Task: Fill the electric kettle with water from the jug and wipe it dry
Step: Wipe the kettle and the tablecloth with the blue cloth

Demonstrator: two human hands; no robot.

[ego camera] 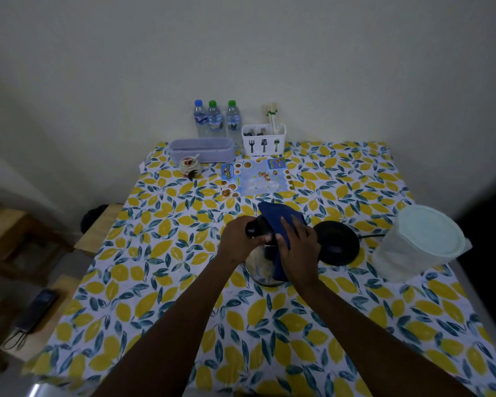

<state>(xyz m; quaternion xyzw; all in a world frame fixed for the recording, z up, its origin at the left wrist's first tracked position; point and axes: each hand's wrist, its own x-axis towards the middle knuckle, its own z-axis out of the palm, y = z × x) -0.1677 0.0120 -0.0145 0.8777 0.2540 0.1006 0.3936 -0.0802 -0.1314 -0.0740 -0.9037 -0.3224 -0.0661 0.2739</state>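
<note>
The steel electric kettle [257, 266] stands on the lemon-print tablecloth [161, 253], off its round black base [338, 243], which lies just to its right. My left hand [238, 243] grips the kettle's black handle [252, 229] at the top. My right hand [299, 247] presses a dark blue cloth [278, 217] against the kettle's top and right side. The cloth drapes down over the steel body. A translucent water jug with a pale lid [421, 243] sits at the right of the table.
At the far edge stand three water bottles [215, 118], a white cutlery holder [264, 138], a lilac box [202, 150], a small ceramic jar [189, 166] and a printed leaflet [255, 177]. A wooden bench with a phone [38, 308] is on the left.
</note>
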